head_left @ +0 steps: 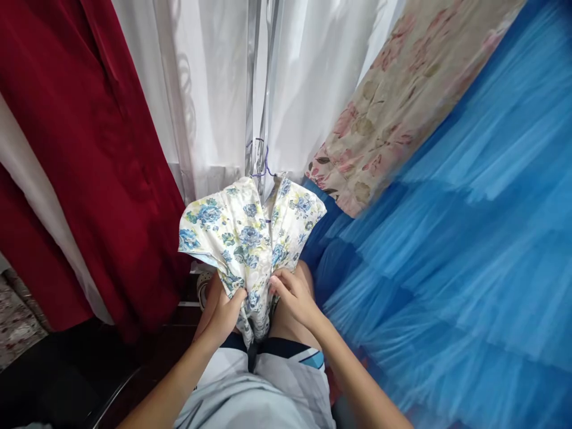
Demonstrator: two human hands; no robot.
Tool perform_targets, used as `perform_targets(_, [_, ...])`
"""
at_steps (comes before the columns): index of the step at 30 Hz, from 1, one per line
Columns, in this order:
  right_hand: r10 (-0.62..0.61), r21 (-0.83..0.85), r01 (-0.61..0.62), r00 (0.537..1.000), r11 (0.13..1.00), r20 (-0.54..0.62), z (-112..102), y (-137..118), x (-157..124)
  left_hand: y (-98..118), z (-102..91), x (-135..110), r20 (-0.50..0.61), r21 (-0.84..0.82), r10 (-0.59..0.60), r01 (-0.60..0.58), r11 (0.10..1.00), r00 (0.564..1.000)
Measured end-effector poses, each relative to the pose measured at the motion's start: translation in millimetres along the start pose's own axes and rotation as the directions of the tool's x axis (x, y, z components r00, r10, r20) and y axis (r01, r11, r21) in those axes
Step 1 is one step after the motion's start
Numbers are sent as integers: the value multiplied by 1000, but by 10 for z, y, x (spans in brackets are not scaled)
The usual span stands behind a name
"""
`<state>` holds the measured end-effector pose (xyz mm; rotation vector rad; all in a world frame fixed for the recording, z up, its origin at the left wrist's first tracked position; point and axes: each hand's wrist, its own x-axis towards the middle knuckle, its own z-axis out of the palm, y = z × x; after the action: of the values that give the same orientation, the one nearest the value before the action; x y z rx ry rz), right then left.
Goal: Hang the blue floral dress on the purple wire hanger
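Observation:
A white garment printed with blue flowers point(250, 232) hangs from a purple hanger point(263, 170) in front of me. My left hand point(223, 313) is closed on the garment's lower left part, fingers bunching the cloth. My right hand point(292, 295) pinches the cloth just to the right, fingers curled on the fabric. Both hands sit close together above my knees.
A dark red garment point(89, 149) hangs at the left. White sheer fabric point(210, 89) and a metal rail point(259, 77) are behind. A pink floral cloth point(402, 89) and a blue layered tulle skirt point(469, 238) fill the right. My white shorts point(259, 393) are below.

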<state>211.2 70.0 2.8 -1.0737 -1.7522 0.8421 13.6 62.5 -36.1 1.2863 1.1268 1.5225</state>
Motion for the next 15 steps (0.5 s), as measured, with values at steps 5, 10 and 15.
perform_targets(5, [25,171,-26,1000,985,6,175,-157,35,316,-5,-13,117,64,55,-63,996,992])
perform_targets(10, [29,270,-30,1000,962,9,227,-223,27,474,-129,-25,211,152,49,-83,985,976])
perform_targets(15, [96,384,-118,992,916,78,208,-199,106,522,-125,-51,232,146,-33,-1,989,972])
